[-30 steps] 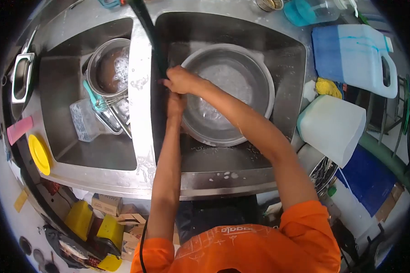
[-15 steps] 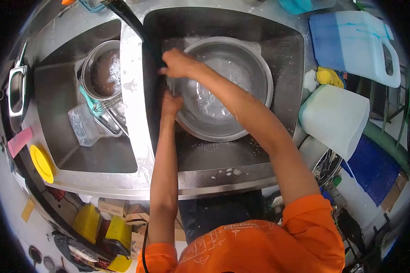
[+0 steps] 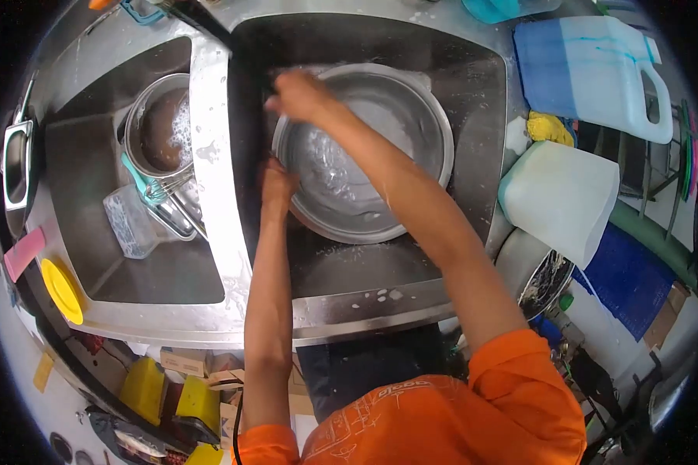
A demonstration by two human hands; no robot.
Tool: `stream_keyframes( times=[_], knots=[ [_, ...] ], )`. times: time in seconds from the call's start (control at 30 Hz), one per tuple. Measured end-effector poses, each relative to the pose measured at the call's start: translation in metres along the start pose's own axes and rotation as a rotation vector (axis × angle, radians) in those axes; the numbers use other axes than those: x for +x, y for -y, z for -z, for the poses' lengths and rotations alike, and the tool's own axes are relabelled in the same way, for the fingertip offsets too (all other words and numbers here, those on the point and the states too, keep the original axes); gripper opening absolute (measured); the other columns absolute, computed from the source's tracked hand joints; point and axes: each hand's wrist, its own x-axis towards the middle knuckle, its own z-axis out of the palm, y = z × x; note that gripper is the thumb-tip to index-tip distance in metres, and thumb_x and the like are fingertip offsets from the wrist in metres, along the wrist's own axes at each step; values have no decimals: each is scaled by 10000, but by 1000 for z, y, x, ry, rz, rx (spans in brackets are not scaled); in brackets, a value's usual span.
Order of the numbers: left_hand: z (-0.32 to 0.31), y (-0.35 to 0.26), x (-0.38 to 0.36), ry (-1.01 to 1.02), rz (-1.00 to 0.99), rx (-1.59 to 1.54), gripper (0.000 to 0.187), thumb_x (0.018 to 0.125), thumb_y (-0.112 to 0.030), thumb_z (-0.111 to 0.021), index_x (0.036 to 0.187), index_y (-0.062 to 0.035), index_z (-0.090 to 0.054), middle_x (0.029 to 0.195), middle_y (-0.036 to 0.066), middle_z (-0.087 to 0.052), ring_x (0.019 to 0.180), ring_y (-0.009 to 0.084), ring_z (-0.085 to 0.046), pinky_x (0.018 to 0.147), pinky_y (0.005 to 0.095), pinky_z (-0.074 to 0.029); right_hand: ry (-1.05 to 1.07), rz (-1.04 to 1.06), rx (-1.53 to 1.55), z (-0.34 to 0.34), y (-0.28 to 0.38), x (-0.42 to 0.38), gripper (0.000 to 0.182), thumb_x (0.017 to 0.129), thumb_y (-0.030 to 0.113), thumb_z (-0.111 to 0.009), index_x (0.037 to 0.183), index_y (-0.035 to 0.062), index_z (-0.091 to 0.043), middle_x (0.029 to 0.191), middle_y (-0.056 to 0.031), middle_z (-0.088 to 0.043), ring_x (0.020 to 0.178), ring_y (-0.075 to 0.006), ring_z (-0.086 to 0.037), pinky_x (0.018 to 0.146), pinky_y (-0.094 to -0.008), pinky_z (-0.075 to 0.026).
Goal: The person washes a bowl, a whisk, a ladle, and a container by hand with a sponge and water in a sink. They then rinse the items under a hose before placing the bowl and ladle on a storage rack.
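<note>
A large round metal basin (image 3: 434,116) with water in it sits in the right sink (image 3: 473,178). Over its upper left side is my right hand (image 3: 301,94), its fingers curled near the dark tap (image 3: 202,23) and blurred by motion. My left hand (image 3: 275,186) is at the basin's left edge, beside the divider between the sinks. Its fingers are smeared against the dark sink wall, and what either hand may hold cannot be made out.
The left sink (image 3: 85,194) holds a pot (image 3: 136,132) of brownish water, a turquoise-handled whisk (image 3: 142,180) and a clear plastic container (image 3: 129,222). At right stand a blue-and-white jug (image 3: 589,74), a yellow cloth (image 3: 551,129) and a whitish container (image 3: 562,194).
My left hand has drawn down and away from my right hand, which is slightly higher relative to the basin. The whole view has shifted a little, with the sinks now further left.
</note>
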Motion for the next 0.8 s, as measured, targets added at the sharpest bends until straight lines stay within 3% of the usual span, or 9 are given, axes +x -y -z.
stream_keyframes(
  times=[0.1, 0.17, 0.2, 0.33, 0.4, 0.47, 0.6, 0.73, 0.8],
  knots=[
    [-3, 4, 23, 232, 206, 87, 654, 633, -20, -603, 1258, 53, -425, 1163, 272, -556, 1114, 377, -541, 949, 386, -426, 125, 206, 3, 11, 23, -16, 292, 770, 271, -684, 829, -14, -671, 790, -226, -647, 804, -349, -651, 746, -440, -515],
    [-29, 36, 40, -244, -464, -37, 642, 617, -84, -632, 1224, 54, -473, 1078, 270, -603, 1038, 375, -591, 917, 395, -456, -24, 30, 48, 17, 2, -8, 319, 763, 292, -690, 847, -15, -668, 815, -240, -643, 834, -363, -641, 758, -447, -508],
    [-24, 36, 40, -246, -469, -43, 642, 617, -84, -632, 1224, 54, -473, 1078, 270, -603, 1038, 375, -591, 917, 395, -456, -174, -130, 88, 19, -7, 1, 347, 757, 313, -696, 866, -15, -664, 841, -254, -639, 863, -378, -631, 770, -454, -502],
    [4, 16, 20, 160, 57, 11, 657, 689, -85, -619, 1303, 20, -412, 1208, 273, -529, 1155, 359, -515, 986, 383, -404, 27, 304, -48, -6, 16, -21, 351, 769, 328, -684, 886, -1, -653, 777, -205, -655, 793, -353, -646, 723, -459, -511],
    [6, 1, 16, 218, 129, -49, 679, 712, -68, -603, 1344, 7, -367, 1279, 267, -483, 1211, 356, -471, 1016, 374, -377, 85, 227, -51, 12, 7, -18, 353, 775, 334, -679, 888, 1, -652, 830, -214, -653, 834, -364, -638, 756, -466, -500],
    [0, -10, 21, -29, -269, -49, 702, 722, -54, -577, 1372, -1, -318, 1338, 271, -421, 1248, 366, -427, 1031, 371, -351, -155, -167, 124, 21, -9, -7, 368, 777, 348, -675, 895, 1, -647, 905, -243, -634, 919, -386, -612, 807, -470, -480],
    [14, -16, -11, 97, -25, -149, 713, 717, -72, -598, 1360, 29, -304, 1309, 283, -444, 1238, 380, -431, 1027, 385, -349, 126, 196, 5, 9, 12, -28, 323, 801, 312, -647, 941, 21, -649, 827, -220, -647, 842, -371, -635, 758, -464, -499],
    [12, -20, 2, 264, 305, 107, 717, 758, -79, -601, 1377, 57, -264, 1359, 280, -397, 1283, 352, -390, 1052, 374, -323, -119, -167, 90, 19, -9, -11, 369, 808, 338, -640, 982, 13, -637, 875, -235, -637, 886, -384, -622, 783, -475, -486],
    [-8, -1, 17, -129, -314, 37, 754, 723, -131, -612, 1368, 57, -269, 1328, 279, -434, 1246, 370, -431, 1039, 368, -339, -101, 35, 91, -1, -8, -18, 378, 813, 342, -636, 1017, 23, -630, 863, -230, -638, 863, -385, -625, 758, -470, -495]
  ],
)
